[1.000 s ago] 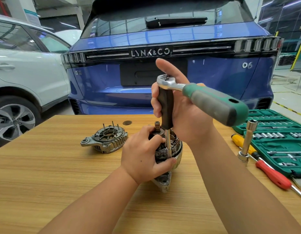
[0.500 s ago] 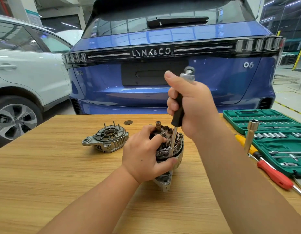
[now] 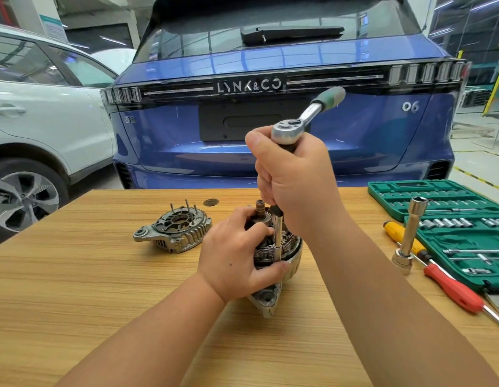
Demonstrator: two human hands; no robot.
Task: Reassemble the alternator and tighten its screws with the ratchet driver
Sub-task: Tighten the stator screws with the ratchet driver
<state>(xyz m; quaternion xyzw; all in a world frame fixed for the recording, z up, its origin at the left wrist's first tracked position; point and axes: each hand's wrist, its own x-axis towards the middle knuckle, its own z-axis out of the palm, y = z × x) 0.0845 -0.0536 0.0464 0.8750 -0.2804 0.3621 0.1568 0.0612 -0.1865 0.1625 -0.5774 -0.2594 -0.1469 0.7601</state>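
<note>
The open alternator body (image 3: 291,254), with copper windings and a shaft sticking up, stands on the wooden table (image 3: 75,289). My left hand (image 3: 237,255) grips its left side. My right hand (image 3: 295,180) grips the black shaft of the ratchet driver (image 3: 288,131), which stands upright with its metal extension (image 3: 277,238) down on the alternator's rim. The ratchet's green handle (image 3: 330,97) points away to the upper right. The alternator's rear cover (image 3: 174,230) lies apart to the left, studs up.
A green socket set case (image 3: 449,219) lies open at the right. Beside it stand a long socket extension (image 3: 410,236), a yellow-handled screwdriver (image 3: 395,229) and a red-handled screwdriver (image 3: 452,289). A blue car (image 3: 270,65) and a white car (image 3: 47,121) stand beyond the table.
The ratchet's green handle has swung from pointing toward me at the right round to pointing away to the upper right. My left hand and the alternator have stayed in place.
</note>
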